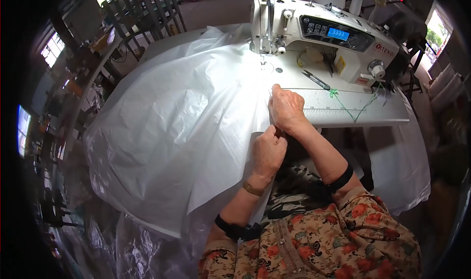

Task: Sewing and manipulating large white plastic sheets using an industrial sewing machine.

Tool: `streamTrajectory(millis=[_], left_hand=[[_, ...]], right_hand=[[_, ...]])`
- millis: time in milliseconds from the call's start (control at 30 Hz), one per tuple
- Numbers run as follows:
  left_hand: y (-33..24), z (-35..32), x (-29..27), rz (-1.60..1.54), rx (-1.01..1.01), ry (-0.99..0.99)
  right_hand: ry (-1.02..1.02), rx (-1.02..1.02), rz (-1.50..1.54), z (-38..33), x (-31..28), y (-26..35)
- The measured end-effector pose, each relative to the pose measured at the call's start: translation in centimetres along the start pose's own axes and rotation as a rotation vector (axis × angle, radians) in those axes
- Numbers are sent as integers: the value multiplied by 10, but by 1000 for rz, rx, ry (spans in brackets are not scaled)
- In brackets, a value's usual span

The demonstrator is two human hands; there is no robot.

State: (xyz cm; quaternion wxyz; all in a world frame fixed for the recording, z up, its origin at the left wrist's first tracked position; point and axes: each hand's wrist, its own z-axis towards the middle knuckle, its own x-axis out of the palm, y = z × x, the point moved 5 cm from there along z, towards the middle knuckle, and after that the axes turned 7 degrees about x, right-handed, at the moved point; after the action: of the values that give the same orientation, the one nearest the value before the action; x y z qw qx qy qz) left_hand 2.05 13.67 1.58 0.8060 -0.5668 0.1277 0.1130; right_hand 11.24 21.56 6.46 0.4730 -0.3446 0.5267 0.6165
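Note:
A large sheet of thin white fabric [167, 122] spreads over the left side of the table and hangs off its front edge. Its right edge runs toward the needle area of a white sewing machine [289, 29]. With bent fingers, my left hand [268, 151] grips that edge just in front of the table. My right hand [287, 108] pinches the same edge a little farther in, close below the needle. The two hands nearly touch. Bright lamplight washes out the fabric near the presser foot [263, 63].
Thread snips [316, 80] tied to a green cord [354, 118] lie on the machine bed right of my right hand. A control panel [337, 34] with a lit screen is on the machine head. More white material [397, 161] hangs at the right. Metal racks [140, 14] stand behind.

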Motion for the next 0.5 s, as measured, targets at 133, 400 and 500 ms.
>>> streamTrajectory(millis=[133,400,500], left_hand=[[9,-1,2,-111,36,-48],[10,0,1,-448,-155,45],[16,-2,5,-451,-181,20]], right_hand=[[-3,54,29,4,-1,-1],[-150,38,61,63,17,-5],[-142,-19,-75,86,26,-2]])
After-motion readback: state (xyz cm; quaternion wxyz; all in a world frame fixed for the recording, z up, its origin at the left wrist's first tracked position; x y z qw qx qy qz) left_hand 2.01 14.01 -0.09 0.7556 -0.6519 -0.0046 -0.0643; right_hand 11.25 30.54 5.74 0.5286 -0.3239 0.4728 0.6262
